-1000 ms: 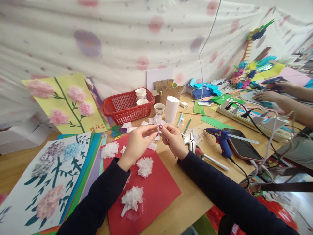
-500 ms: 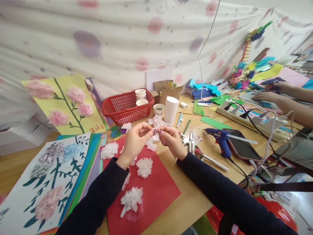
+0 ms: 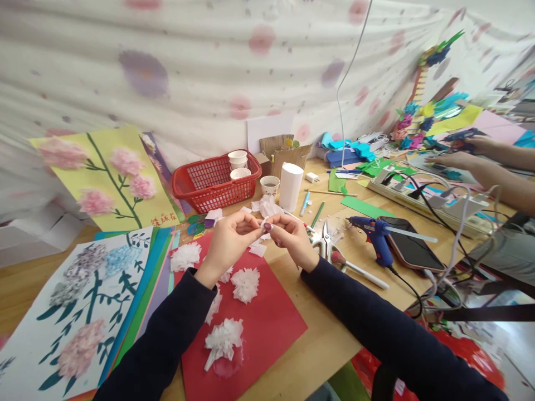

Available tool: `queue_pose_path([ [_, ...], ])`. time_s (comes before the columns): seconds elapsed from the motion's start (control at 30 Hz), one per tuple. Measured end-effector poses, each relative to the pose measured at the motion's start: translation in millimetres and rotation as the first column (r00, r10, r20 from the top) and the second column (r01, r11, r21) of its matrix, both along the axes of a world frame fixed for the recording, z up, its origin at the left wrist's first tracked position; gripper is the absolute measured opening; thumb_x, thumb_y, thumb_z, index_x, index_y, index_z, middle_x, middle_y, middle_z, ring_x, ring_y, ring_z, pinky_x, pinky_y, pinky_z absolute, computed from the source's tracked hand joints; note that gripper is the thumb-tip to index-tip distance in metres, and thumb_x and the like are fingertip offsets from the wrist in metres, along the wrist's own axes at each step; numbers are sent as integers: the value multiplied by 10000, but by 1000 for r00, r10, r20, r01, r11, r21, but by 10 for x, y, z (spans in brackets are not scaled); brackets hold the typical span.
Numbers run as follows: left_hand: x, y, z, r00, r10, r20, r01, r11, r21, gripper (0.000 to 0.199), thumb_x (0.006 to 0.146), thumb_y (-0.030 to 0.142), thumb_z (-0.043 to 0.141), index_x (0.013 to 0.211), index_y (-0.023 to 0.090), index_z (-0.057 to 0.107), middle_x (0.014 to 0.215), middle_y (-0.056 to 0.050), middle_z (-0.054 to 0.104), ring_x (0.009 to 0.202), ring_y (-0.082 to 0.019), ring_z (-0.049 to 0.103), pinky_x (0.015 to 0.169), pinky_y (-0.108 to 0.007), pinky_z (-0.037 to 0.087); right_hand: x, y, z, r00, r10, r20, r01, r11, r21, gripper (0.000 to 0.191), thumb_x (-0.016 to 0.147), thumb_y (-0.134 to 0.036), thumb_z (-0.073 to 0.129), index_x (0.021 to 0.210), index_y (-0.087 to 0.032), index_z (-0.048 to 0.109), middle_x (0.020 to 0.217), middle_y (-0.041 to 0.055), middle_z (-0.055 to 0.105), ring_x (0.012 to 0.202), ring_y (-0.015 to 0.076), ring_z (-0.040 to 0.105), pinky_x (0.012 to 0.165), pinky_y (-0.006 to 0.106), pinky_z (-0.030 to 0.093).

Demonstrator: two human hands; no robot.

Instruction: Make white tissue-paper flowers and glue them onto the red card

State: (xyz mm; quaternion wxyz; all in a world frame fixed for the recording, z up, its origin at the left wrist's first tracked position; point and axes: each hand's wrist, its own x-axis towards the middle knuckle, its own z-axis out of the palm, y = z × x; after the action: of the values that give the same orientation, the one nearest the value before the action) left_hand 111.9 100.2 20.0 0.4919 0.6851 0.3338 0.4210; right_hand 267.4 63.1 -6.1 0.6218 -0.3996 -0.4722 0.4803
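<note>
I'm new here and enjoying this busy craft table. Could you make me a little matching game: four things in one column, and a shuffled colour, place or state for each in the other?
Things:
1. Plastic basket
2. Glue gun
3. Propped-up flower picture
4. The person's left hand

Descriptions:
A. Blue, lying beside a phone
B. Fingertips meeting the right hand at a small white piece
C. Red, with paper cups inside
D. Yellow, with pink blooms

Right pairs: 1-C, 2-A, 3-D, 4-B.
</note>
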Motion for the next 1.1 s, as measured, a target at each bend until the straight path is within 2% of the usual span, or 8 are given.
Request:
queue_pose_path([
  [0.1, 7, -1, -2, 1000, 19, -10, -19, 1000, 8, 256, 705, 287, 797, 708, 167, 571, 758, -2, 696, 737, -153, 703, 697, -245, 566, 3, 9, -14, 1000, -3, -21, 3, 1000, -23, 308, 711, -463, 750, 767, -175, 654, 533, -50, 506, 442, 70, 357, 436, 227, 253],
  [0.2, 15, 5, 9, 1000, -7, 17, 8, 999, -54, 286, 673, 241, 816, 803, 178, 570, 810, -10, 732, 800, -177, 726, 723, -258, 581, 12, 19, -17, 999, -23, -29, 22, 999, -31, 313, 710, -465, 745, 769, -172, 652, 517, -46, 511, 434, 69, 355, 430, 223, 225],
  [0.37, 10, 9, 33, 996, -61, 59, 66, 995, -80, 269, 792, 322, 736, 988, 153, 664, 926, -67, 769, 911, -213, 734, 807, -302, 585, 19, 21, 11, 999, -29, -26, 29, 1000, -11, 339, 720, -485, 739, 796, -162, 669, 473, -76, 427, 417, 63, 313, 429, 231, 190],
  [0.53, 6, 26, 18, 996, -23, 85, 30, 996, -82, 235, 816, 325, 702, 956, 137, 709, 959, -78, 772, 931, -221, 731, 881, -334, 569, 15, 21, 22, 998, -31, -53, 29, 999, -27, 291, 715, -437, 724, 775, -163, 647, 465, -82, 415, 412, 58, 286, 428, 229, 168],
  [0.73, -47, 99, 33, 985, 141, 102, -126, 982, -139, 235, 749, 310, 707, 910, 139, 707, 835, -58, 771, 773, -188, 720, 743, -296, 574, 16, 68, 8, 986, -119, -114, 112, 991, -67, 161, 664, -324, 658, 717, -190, 586, 443, -102, 362, 408, 56, 225, 418, 217, 138],
  [0.9, -116, 166, 72, 982, 182, 38, -174, 970, -169, 223, 695, 281, 718, 869, 142, 711, 775, -40, 755, 724, -172, 701, 727, -286, 567, 23, 105, -22, 982, -173, -73, 164, 980, -114, 154, 640, -319, 617, 719, -192, 579, 455, -98, 365, 409, 59, 222, 412, 215, 139],
  [1.03, -206, 238, 104, 984, 169, -60, -177, 969, -174, 239, 679, 275, 721, 879, 144, 722, 779, -45, 756, 741, -186, 708, 728, -291, 558, 36, 125, -52, 980, -196, -34, 190, 973, -132, 180, 649, -348, 618, 726, -191, 574, 469, -94, 374, 412, 63, 253, 411, 217, 148],
  [1.1, -262, 286, 113, 983, 177, -58, -184, 969, -162, 261, 665, 283, 737, 884, 143, 725, 794, -53, 762, 752, -190, 710, 731, -289, 551, 49, 141, -72, 975, -221, -10, 217, 965, -147, 200, 655, -368, 617, 732, -188, 572, 475, -95, 376, 414, 63, 267, 409, 216, 149],
])
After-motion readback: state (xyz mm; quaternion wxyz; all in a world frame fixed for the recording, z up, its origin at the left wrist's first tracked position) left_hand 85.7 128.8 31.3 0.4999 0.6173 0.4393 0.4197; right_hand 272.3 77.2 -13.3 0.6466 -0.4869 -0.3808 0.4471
